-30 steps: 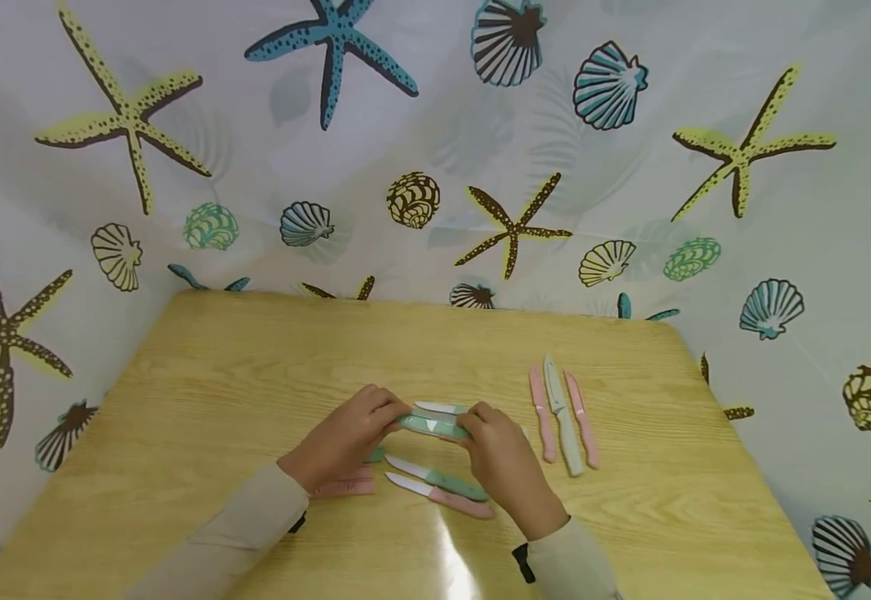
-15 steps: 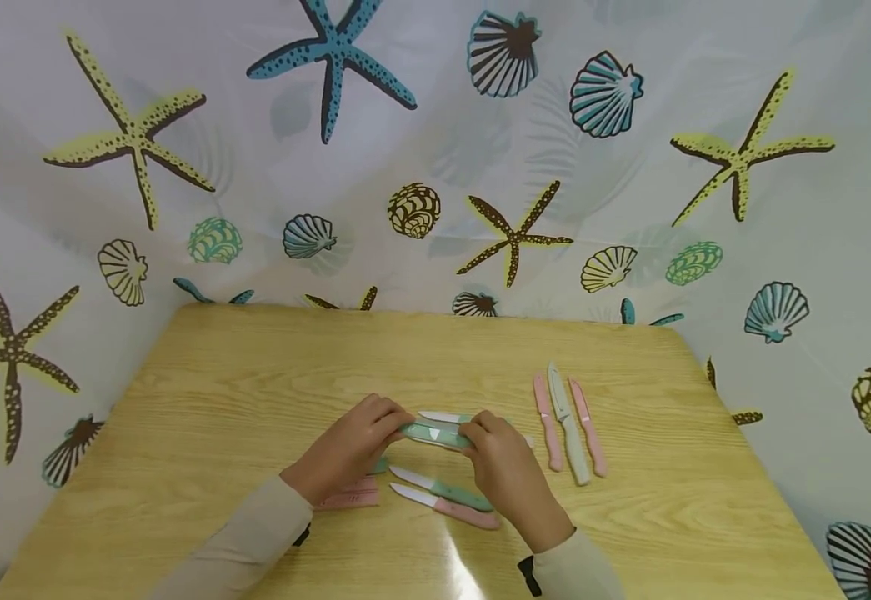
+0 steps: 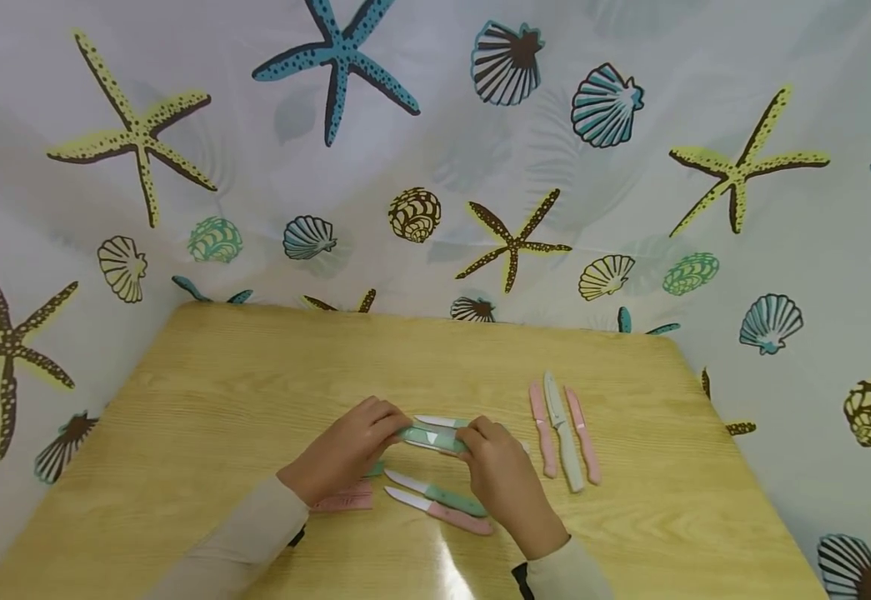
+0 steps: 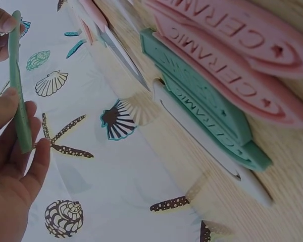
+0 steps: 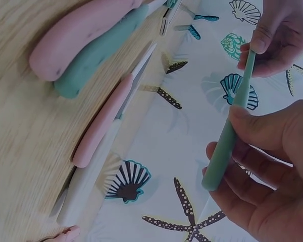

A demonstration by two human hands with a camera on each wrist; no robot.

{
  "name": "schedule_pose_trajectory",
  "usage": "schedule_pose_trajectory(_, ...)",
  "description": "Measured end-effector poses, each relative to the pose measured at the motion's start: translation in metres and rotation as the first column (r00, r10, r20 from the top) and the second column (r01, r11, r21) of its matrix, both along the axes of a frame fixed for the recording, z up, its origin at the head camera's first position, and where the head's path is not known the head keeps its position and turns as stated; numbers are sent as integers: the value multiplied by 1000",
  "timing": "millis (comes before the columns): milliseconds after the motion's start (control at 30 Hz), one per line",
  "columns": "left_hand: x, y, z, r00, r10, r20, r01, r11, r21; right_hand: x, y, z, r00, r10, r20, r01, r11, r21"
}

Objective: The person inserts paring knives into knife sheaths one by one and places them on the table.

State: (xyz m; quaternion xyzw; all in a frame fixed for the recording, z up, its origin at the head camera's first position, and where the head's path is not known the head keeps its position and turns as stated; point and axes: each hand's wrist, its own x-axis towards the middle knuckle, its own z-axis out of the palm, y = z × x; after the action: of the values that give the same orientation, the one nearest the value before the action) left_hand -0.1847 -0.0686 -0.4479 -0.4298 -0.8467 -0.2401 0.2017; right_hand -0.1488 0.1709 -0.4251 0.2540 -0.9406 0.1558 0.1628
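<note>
Green knife (image 3: 435, 439) held up over the worktop (image 3: 255, 375), gripped at both ends.
Left hand (image 3: 348, 446) pinches one end, right hand (image 3: 504, 467) the other; white shows mid-length. Below, nearest first: pink knife (image 3: 459, 521), then second green knife (image 3: 458, 502) alongside. Pink sheaths (image 4: 237, 82) and green sheaths (image 4: 202, 93), lettered CERAMIC, lie near the left hand. Beyond the held piece: white blade (image 3: 435, 422), remainder partly hidden. Farther right, apart: white knife (image 3: 568, 454) between two slim pink knives (image 3: 543, 442). Patterned cloth (image 3: 405, 142) behind.
</note>
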Motion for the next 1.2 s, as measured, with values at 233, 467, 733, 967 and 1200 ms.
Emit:
schedule_pose_trajectory(233,-3,-6,-2,994,111,-2,-111,993,-41,0,6,-2,998,-55,-23,56,998,8)
schedule_pose_trajectory(467,-5,-26,-13,930,340,141,-317,934,-165,-3,42,-4,980,-194,46,197,978,-64)
schedule_pose_trajectory(733,-4,-41,-27,871,431,234,-368,890,-270,-5,107,-1,879,-399,260,434,896,-96)
schedule_pose_trajectory(967,5,-47,-35,836,454,307,-355,875,-328,-2,154,-13,689,-526,498,586,809,42)
schedule_pose_trajectory(1200,-8,-41,-30,845,443,298,-347,880,-325,-13,178,-17,611,-559,560,614,782,111)
